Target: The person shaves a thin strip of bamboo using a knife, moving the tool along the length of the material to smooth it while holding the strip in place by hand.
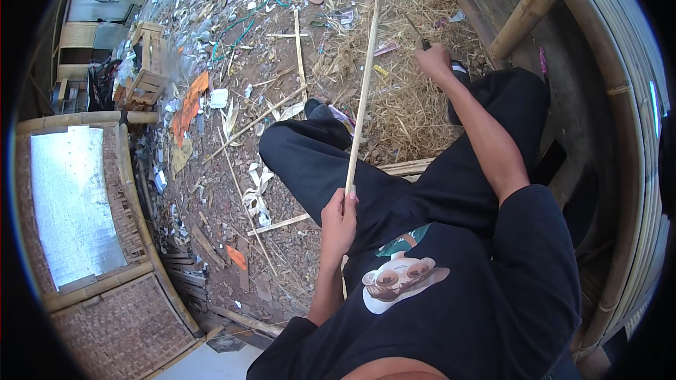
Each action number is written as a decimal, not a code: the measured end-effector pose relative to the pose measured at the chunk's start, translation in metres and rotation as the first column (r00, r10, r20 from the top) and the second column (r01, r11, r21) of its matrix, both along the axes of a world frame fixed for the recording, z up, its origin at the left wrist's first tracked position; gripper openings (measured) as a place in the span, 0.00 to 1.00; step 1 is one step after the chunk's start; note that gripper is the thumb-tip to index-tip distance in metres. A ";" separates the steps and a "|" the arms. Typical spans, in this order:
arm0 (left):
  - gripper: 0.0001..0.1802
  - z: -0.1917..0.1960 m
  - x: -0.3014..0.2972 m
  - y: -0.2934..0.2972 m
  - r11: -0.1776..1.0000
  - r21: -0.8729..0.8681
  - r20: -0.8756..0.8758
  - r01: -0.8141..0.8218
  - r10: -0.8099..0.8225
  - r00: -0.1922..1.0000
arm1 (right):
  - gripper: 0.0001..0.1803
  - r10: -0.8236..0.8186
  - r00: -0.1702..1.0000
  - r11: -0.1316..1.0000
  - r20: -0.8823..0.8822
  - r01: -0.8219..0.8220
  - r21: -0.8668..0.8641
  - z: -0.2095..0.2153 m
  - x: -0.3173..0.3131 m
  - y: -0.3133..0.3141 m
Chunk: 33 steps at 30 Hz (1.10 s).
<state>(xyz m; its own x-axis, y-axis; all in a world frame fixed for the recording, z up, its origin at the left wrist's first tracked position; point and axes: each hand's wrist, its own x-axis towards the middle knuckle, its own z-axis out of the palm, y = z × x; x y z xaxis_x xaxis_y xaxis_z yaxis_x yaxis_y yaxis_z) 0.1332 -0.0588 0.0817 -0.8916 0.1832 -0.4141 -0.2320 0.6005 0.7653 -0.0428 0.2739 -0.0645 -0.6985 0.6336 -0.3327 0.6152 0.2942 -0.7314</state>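
Observation:
My left hand (339,219) is closed round the lower end of a long, pale bamboo strip (364,91), which points up and away over my left thigh. Out to the right, my right hand (434,61) grips the dark handle of a knife (426,45). Its thin blade points up and to the left, apart from the strip. Below the knife lies a heap of dry, straw-like shavings (412,109) between my feet.
Litter and wood scraps cover the dirt ground. An orange scrap (189,109) lies left of my knees, near a wooden crate (148,63). A woven bamboo panel (120,324) stands at left. Bamboo poles (524,17) frame the right side, close to my right arm.

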 end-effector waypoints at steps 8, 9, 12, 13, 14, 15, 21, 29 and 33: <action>0.13 0.018 0.004 0.017 0.972 -0.205 -0.097 0.117 -0.139 0.985 | 0.14 0.356 0.933 0.912 -0.046 -0.337 0.236 0.043 0.020 -0.039; 0.13 0.020 0.006 0.016 0.969 -0.214 -0.104 0.124 -0.149 0.983 | 0.14 0.356 0.933 0.912 -0.047 -0.336 0.235 0.039 0.017 -0.033; 0.14 0.022 0.013 0.010 0.982 -0.155 -0.083 0.109 -0.123 0.989 | 0.12 0.282 0.959 0.954 0.021 -0.282 0.100 0.029 0.016 -0.016; 0.14 0.023 0.015 0.010 0.982 -0.154 -0.083 0.109 -0.123 0.989 | 0.12 0.291 0.956 0.950 0.041 -0.294 0.102 0.026 0.017 -0.014; 0.14 0.025 0.018 0.009 0.978 -0.182 -0.069 0.098 -0.113 0.991 | 0.12 0.305 0.950 0.946 0.060 -0.310 0.099 0.028 0.018 -0.017; 0.15 0.026 0.020 0.009 0.974 -0.209 -0.055 0.088 -0.102 0.993 | 0.12 0.286 0.957 0.955 0.054 -0.289 0.070 0.029 0.018 -0.028; 0.14 0.032 0.027 0.011 0.968 -0.226 -0.061 0.113 -0.130 0.990 | 0.10 0.315 0.946 0.931 0.080 -0.324 0.171 0.021 0.013 -0.015; 0.14 0.030 0.028 0.008 0.962 -0.235 -0.035 0.137 -0.149 0.988 | 0.11 0.327 0.934 0.912 0.143 -0.351 0.213 0.019 0.019 -0.016; 0.14 0.017 0.028 0.002 0.971 -0.217 -0.040 0.105 -0.116 0.992 | 0.11 0.399 0.908 0.875 0.126 -0.418 0.242 0.028 0.020 -0.046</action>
<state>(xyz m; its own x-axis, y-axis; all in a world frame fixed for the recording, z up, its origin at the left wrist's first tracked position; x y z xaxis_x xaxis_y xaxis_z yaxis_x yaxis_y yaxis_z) 0.1609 -0.0570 0.0990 -0.8922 0.1944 -0.4077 -0.1179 0.7711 0.6257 -0.0231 0.2282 -0.0369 -0.8948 0.3666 -0.2550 0.4459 0.7024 -0.5548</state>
